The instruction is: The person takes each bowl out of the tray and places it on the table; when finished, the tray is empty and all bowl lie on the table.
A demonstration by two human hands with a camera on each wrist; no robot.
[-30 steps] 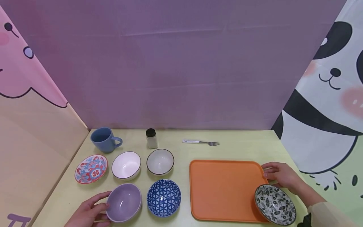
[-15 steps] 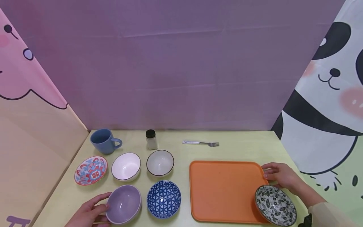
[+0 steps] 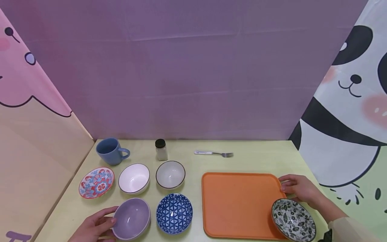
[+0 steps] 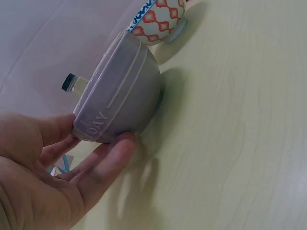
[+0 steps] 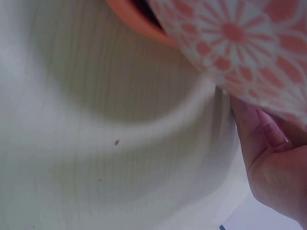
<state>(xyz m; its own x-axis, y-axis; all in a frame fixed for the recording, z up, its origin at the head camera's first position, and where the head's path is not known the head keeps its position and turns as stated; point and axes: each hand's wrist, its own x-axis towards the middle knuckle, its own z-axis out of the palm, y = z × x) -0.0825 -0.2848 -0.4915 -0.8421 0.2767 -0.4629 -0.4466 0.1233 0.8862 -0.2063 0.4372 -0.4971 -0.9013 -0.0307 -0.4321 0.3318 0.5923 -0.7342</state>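
My left hand [image 3: 95, 226] is at the left side of a lilac bowl [image 3: 132, 218], fingers mostly straight, their tips touching its outside near the rim. Raised lettering shows on the bowl's outer wall [image 4: 120, 93] in the left wrist view. On the right, my right hand [image 3: 302, 190] lies with loose fingers at the right edge of an orange tray [image 3: 242, 205]. A black-and-white leaf-patterned bowl [image 3: 294, 220] overhangs the tray's near right corner and hides part of this hand. Its red-patterned outside [image 5: 235, 38] fills the top right of the right wrist view; what supports it is hidden.
A blue-patterned bowl [image 3: 174, 214] stands between the lilac bowl and the tray. Behind are two white bowls, a white bowl [image 3: 134, 178] and a greyish one [image 3: 170, 174], a red-patterned dish [image 3: 96, 183], a blue mug [image 3: 110, 151], a black-capped jar [image 3: 161, 150] and a fork [image 3: 213, 154].
The whole head view has shifted down slightly. Both hands, the bowls and the tray keep the same places relative to each other.
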